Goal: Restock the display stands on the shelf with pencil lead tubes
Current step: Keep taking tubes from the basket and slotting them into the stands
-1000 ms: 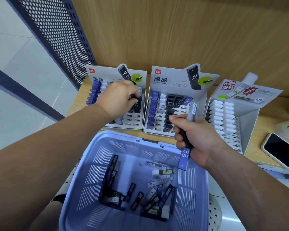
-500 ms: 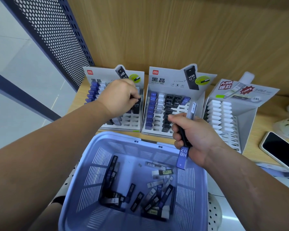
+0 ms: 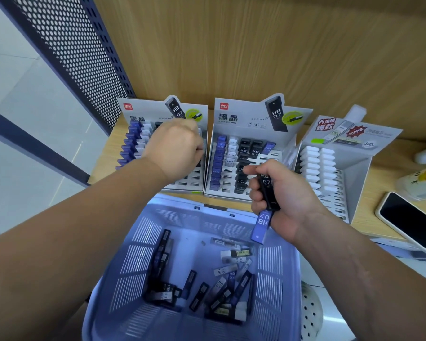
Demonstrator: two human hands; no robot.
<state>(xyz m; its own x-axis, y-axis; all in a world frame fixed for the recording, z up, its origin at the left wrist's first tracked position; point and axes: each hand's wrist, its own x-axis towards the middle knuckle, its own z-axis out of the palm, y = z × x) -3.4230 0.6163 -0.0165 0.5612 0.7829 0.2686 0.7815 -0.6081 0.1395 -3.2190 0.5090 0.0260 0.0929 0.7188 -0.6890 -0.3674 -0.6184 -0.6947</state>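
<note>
The left hand hangs over the left display stand, which stands at the left end of the shelf beside a dark perforated metal panel. Its knuckles face up and its fingers are curled down onto the stand's right-hand columns. Whether they pinch a tube there cannot be told, as the fingertips are hidden.

The right hand is clamped round a bunch of lead tubes, with a black one marked HB 0.7 on top and a blue tube sticking out below the little finger. The thumb points toward the black column of the middle display stand. This hand is just in front of that stand and above the far rim of the lilac basket.

The middle stand touches the left one and holds a blue column, a white column, two black columns and a single blue tube at the top of the fifth. The right display stand, just beside it, carries two columns of white-capped tubes.

The basket sits below the shelf's front edge, and loose tubes in black, blue and white lie scattered on its floor. A phone lies screen-up near the front edge at the shelf's right end.
</note>
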